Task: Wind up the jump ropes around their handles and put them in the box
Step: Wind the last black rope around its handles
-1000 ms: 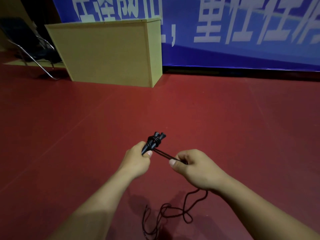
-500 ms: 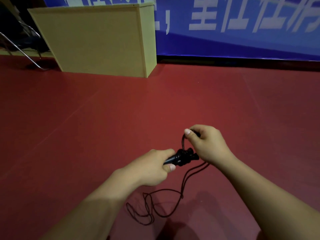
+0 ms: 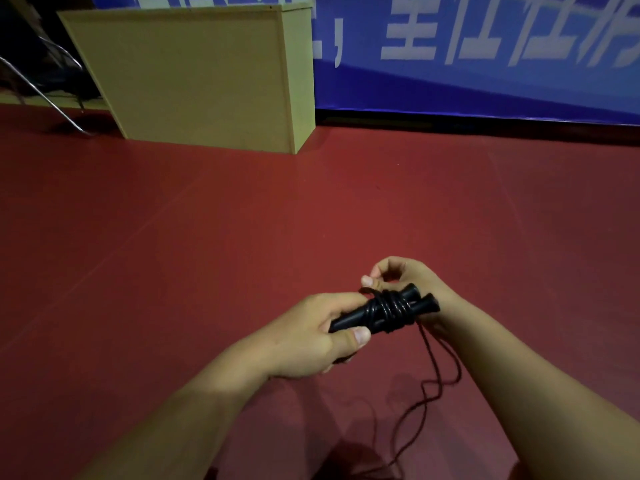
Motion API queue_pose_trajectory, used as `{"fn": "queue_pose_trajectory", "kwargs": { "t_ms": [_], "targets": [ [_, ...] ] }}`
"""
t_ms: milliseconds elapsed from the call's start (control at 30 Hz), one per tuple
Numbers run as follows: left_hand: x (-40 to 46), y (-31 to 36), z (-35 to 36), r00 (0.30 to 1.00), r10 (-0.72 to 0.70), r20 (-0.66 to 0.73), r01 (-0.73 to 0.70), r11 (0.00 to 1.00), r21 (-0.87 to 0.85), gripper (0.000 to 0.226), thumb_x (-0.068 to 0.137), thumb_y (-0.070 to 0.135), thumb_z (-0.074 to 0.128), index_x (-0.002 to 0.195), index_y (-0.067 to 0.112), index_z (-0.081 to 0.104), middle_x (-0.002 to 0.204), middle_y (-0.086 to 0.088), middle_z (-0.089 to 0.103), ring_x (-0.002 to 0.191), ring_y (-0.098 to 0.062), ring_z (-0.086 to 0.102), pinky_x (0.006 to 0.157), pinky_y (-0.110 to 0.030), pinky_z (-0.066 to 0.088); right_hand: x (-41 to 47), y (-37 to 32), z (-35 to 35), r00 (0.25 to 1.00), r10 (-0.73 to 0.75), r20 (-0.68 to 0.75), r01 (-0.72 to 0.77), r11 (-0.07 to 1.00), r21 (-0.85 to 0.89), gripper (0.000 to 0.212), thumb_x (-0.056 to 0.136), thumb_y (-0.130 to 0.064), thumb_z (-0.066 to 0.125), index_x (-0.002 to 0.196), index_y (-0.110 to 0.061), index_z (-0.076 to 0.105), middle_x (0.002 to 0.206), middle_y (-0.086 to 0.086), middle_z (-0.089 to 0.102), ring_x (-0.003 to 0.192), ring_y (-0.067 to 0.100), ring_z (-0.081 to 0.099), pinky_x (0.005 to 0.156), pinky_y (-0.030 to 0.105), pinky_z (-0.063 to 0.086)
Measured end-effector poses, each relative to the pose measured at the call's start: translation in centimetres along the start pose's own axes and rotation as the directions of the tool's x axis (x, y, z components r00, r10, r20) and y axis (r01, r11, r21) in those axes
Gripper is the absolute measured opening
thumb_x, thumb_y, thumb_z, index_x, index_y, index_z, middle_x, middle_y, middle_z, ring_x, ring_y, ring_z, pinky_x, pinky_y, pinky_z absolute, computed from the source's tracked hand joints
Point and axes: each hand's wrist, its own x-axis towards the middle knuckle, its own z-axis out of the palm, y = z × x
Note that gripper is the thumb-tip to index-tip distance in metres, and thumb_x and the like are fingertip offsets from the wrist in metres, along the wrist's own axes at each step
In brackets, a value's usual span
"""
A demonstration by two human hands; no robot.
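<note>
Two black jump-rope handles [image 3: 384, 311] lie side by side, pointing up and to the right, gripped at their lower ends by the left hand [image 3: 311, 336]. Several glossy turns of black rope [image 3: 391, 308] bind them together near the middle. The unwound rope trails down from the bundle in loose loops over the red floor [image 3: 207, 237]. A pale wooden box [image 3: 194, 74] stands well apart, against the far wall.

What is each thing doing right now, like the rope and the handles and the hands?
handles: side by side, held above the floor
rope: partly wound round the handles, the rest hanging loose
left hand: grips the handles
right hand: pinches the rope
box: standing on the floor, apart
</note>
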Motion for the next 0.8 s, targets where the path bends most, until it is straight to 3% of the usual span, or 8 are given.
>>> {"fn": "queue_pose_trajectory", "kwargs": {
  "t_ms": [67,167,233,333,567,667,800],
  "targets": [
    [0.1,0.0,0.0,0.999,0.015,-0.035,-0.017,0.997,-0.077,0.012,0.093,0.022,0.054,0.094,0.011,0.055,0.064,0.004,0.051,0.049,-0.007,0.048,0.052,-0.024,0.041,0.0,0.5,0.5,0.998,-0.055,0.037,0.058,0.993,-0.101,0.014,0.084,0.005,0.065,0.08,-0.007,0.059,0.072,0.006,0.061,0.055,0.008,0.056,0.049,0.019,0.045],
    [0.4,-0.4,-0.4,0.989,0.025,-0.143,-0.046,0.989,-0.143,0.017,0.093,0.022,0.052,0.102,0.008,0.057,0.065,-0.005,0.053,0.048,-0.014,0.048,0.052,-0.026,0.041,-0.1,0.6,1.3,0.996,-0.045,0.073,0.063,0.96,-0.272,0.019,0.086,-0.001,0.06,0.072,-0.013,0.061,0.062,0.0,0.06,0.053,0.012,0.055,0.048,0.024,0.041],
    [0.5,-0.8,-0.7,0.973,0.008,-0.231,-0.049,0.983,-0.174,0.021,0.092,0.022,0.051,0.105,0.008,0.058,0.064,-0.006,0.054,0.047,-0.018,0.048,0.052,-0.026,0.041,-0.4,0.4,2.1,0.997,0.002,0.071,0.014,0.975,-0.223,0.02,0.094,-0.013,0.059,0.075,-0.011,0.06,0.062,0.0,0.06,0.05,0.01,0.055,0.047,0.021,0.041],
    [0.7,-1.4,-1.1,0.94,-0.025,-0.339,-0.06,0.97,-0.237,0.009,0.09,0.022,0.051,0.092,0.021,0.06,0.061,-0.003,0.055,0.045,-0.019,0.047,0.051,-0.025,0.04,-0.5,0.2,3.0,0.995,0.038,0.095,-0.02,0.983,-0.181,0.031,0.096,-0.033,0.058,0.074,-0.011,0.057,0.058,0.001,0.06,0.051,0.012,0.055,0.052,0.022,0.043],
    [1.1,-2.7,-2.0,0.836,-0.156,-0.526,0.054,0.977,-0.204,0.012,0.101,0.007,0.047,0.093,0.009,0.056,0.059,-0.003,0.055,0.045,-0.017,0.047,0.051,-0.025,0.04,-0.5,0.1,4.2,0.993,0.099,0.064,-0.09,0.987,-0.13,0.036,0.101,-0.04,0.046,0.084,-0.012,0.06,0.053,-0.005,0.053,0.046,0.01,0.042,0.05,0.025,0.035],
    [1.2,-2.9,-2.4,0.794,-0.212,-0.569,0.083,0.966,-0.244,0.013,0.101,0.007,0.047,0.092,0.004,0.054,0.061,-0.006,0.055,0.044,-0.018,0.047,0.048,-0.022,0.039,-0.2,0.3,4.1,0.998,0.068,0.013,-0.065,0.982,-0.177,0.033,0.096,-0.045,0.054,0.086,-0.015,0.062,0.059,-0.007,0.055,0.05,0.008,0.043,0.053,0.025,0.036],
    [1.2,-3.0,-2.8,0.762,-0.241,-0.601,0.099,0.961,-0.26,0.015,0.101,0.005,0.046,0.087,0.006,0.053,0.06,-0.006,0.055,0.042,-0.018,0.046,0.045,-0.02,0.037,-0.1,0.7,3.6,0.994,-0.102,-0.04,0.077,0.912,-0.403,0.02,0.083,-0.035,0.073,0.083,-0.021,0.058,0.07,-0.009,0.06,0.064,0.009,0.052,0.062,0.029,0.043]
  ]
}}
